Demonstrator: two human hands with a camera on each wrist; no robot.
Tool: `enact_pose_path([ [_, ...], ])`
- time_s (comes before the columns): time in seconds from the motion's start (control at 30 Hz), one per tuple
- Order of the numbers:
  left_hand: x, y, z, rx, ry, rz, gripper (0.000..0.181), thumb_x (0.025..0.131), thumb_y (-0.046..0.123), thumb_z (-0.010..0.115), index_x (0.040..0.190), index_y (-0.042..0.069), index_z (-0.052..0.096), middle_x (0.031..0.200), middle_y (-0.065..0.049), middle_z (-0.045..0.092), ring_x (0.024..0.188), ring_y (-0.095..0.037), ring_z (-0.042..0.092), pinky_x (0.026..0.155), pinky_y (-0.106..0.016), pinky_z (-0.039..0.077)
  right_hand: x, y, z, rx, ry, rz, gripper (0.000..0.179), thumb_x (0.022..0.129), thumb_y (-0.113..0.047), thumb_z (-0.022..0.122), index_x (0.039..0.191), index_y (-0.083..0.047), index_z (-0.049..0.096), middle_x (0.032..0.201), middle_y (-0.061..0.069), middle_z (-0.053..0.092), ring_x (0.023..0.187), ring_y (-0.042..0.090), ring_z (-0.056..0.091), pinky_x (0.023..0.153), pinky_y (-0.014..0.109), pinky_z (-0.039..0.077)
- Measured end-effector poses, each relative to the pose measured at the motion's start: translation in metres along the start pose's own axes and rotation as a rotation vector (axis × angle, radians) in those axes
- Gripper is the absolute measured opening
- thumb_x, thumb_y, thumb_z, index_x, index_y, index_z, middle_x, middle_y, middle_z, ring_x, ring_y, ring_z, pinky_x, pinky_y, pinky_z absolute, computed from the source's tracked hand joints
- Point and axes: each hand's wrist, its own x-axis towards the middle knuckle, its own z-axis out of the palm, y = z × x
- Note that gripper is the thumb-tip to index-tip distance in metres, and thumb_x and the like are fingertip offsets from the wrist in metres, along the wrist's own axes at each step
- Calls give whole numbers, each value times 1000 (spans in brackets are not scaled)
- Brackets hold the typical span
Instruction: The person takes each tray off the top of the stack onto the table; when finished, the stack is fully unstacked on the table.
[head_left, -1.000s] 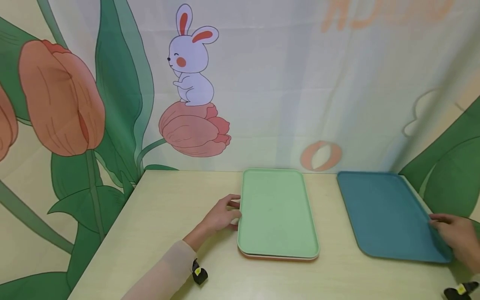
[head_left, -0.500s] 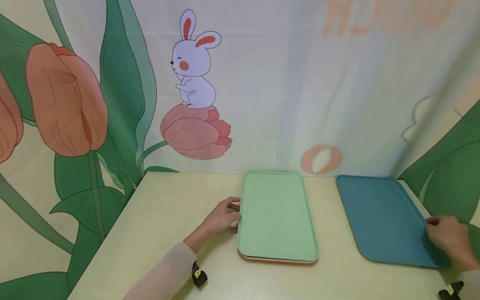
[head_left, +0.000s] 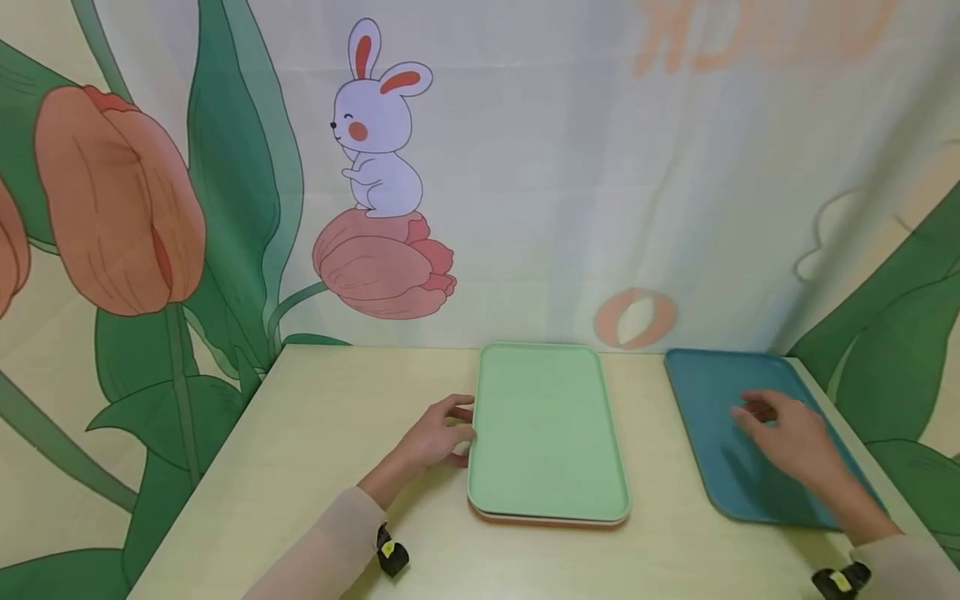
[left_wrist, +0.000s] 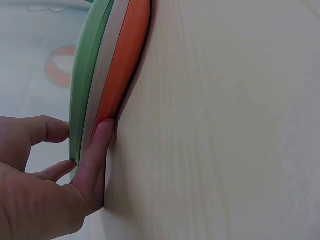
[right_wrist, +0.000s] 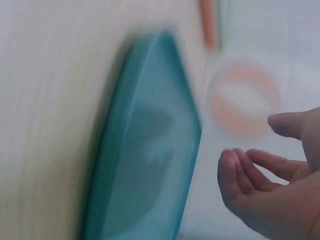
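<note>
Left of centre, the left hand (head_left: 431, 437) spreads loosely bent fingers against the side of a pale-green, rectangular, plastic-looking tray (head_left: 547, 433) mid-frame. From the head I see mostly green — the left wrist view reveals a beige tray (left_wrist: 106, 55) and an orange tray (left_wrist: 127, 55) stacked beneath. Lower right, a blue rectangular tray (head_left: 712, 387) lies under the right hand (head_left: 791, 437), relaxed, holding nothing — the right wrist view shows the gap.

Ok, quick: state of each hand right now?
Left hand: open, fingertips touching the side of the tray stack.
Right hand: open, holding nothing, above the blue tray.
</note>
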Motion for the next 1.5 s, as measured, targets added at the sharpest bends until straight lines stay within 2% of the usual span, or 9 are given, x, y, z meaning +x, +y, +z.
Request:
enact_pose_path([
  [0.1, -2, 3, -1, -9, -7, -5, 63, 98, 2, 63, 157, 2, 43, 144, -25, 51, 113, -34, 64, 76, -45, 66, 4, -36, 17, 151, -90, 13, 56, 111, -36, 58, 147, 6, 54, 131, 27, 64, 112, 44, 65, 82, 51, 59],
  [0.23, -1, 3, -2, -14, -13, -9, 63, 98, 2, 62, 158, 3, 43, 144, -25, 51, 112, -33, 65, 76, -45, 66, 11, -69, 44, 337, -195, 31, 57, 110, -31, 62, 147, 10, 52, 131, 26, 65, 111, 41, 67, 84, 43, 63],
  [0.4, -1, 1, -2, -15, -4, -2, 62, 99, 3, 62, 158, 4, 43, 145, -24, 51, 111, -32, 65, 77, -45, 66, 20, -88, 78, 416, -278, 47, 52, 108, -19, 64, 144, 16, 51, 125, 25, 68, 104, 35, 69, 79, 39, 64],
  [0.53, -1, 1, 1, -12, -6, -4, 61, 100, 3, 62, 158, 4, 43, 145, -25, 50, 111, -32, 65, 77, -44, 66, 23, -94, 98, 435, -298, 88, 48, 107, -12, 63, 144, 16, 50, 121, 24, 67, 101, 31, 69, 76, 39, 64],
  [0.8, -1, -1, 4, -1, -13, 6, 62, 99, 3, 62, 158, 3, 43, 144, -25, 52, 109, -31, 67, 76, -44, 66, 26, -101, 107, 350, -290, 120, 42, 102, -2, 65, 139, 15, 55, 113, 20, 67, 94, 26, 68, 70, 38, 63],
  [1.03, 3, 4, 7, -6, 2, 16, 63, 96, -1, 63, 156, -1, 45, 139, -26, 54, 104, -30, 68, 73, -45, 66, 26, -101, 104, 232, -254, 75, 40, 100, -2, 68, 134, 17, 59, 106, 18, 70, 92, 27, 69, 66, 35, 61],
  [1.23, 5, 9, 21, 0, 21, 14, 64, 93, -4, 64, 155, -3, 47, 135, -25, 57, 97, -29, 70, 70, -45, 66, 26, -97, 98, 154, -225, 33, 35, 98, 2, 68, 128, 19, 62, 103, 21, 71, 90, 31, 70, 67, 37, 62],
  [1.5, 12, 17, 47, -3, 36, 14, 64, 94, -3, 64, 155, -2, 47, 133, -22, 60, 91, -25, 71, 70, -45, 66, 24, -80, 81, 11, -201, -90, 30, 97, 3, 67, 123, 19, 64, 106, 26, 71, 97, 41, 69, 78, 52, 60],
])
